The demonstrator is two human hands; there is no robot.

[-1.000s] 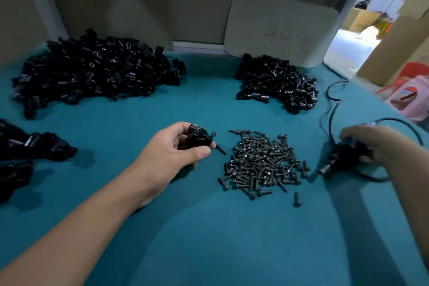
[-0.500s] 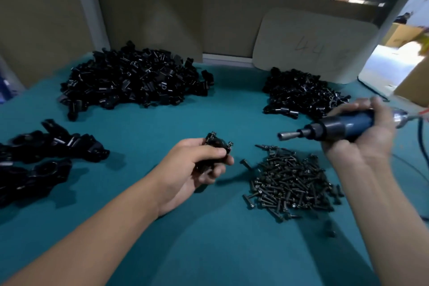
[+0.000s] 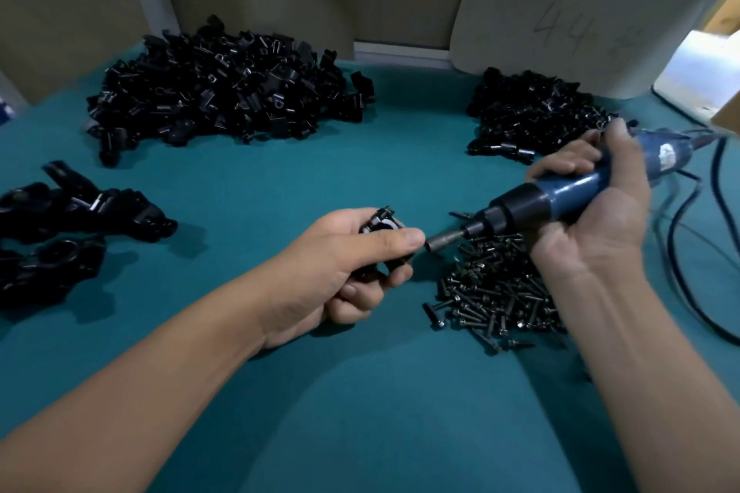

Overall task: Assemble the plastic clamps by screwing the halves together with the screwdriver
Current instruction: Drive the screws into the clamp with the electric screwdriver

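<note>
Left hand pinching clamp, right hand gripping screwdriver, tip beside thumb

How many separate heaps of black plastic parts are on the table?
3: a big heap at the back left, a smaller heap at the back right, and a cluster at the left edge, which may run on out of view.
</note>
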